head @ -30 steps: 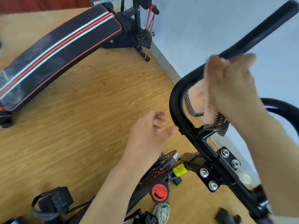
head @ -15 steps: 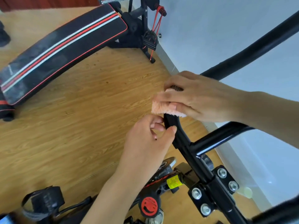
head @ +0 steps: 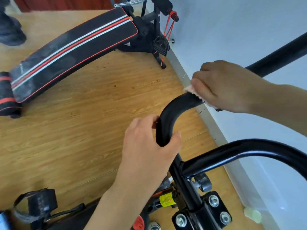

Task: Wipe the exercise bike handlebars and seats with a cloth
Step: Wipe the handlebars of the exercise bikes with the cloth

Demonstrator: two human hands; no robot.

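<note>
Now gripping the handlebar (head: 172,112) with the left grip (head: 146,146), just below its bend, with thumb on the near side and fingers wrapped round the far side of the black foam. Pressing a cloth (head: 191,90) onto the handlebar just past the bend with the right grip (head: 227,87), closed down over cloth and bar together. Showing only a pale pink fringe of the cloth under the fingers and, by the heel of the hand, a small dark corner. Both grips near each other but apart, with the bare curve of the handlebar between them.

Below the handlebar, joined to its stem: a glossy black loop bar (head: 249,148), arching off to the right. Lower down the stem: a clamp (head: 202,213) with three silver bolts, and just beside it a yellow label (head: 166,199). Far beyond the handlebar, on the wood floor (head: 83,130): a sit-up board (head: 74,52) with red and white stripes, near the pale wall (head: 232,30). Low and left of the handlebar: a strapped pedal (head: 39,205), blurred.
</note>
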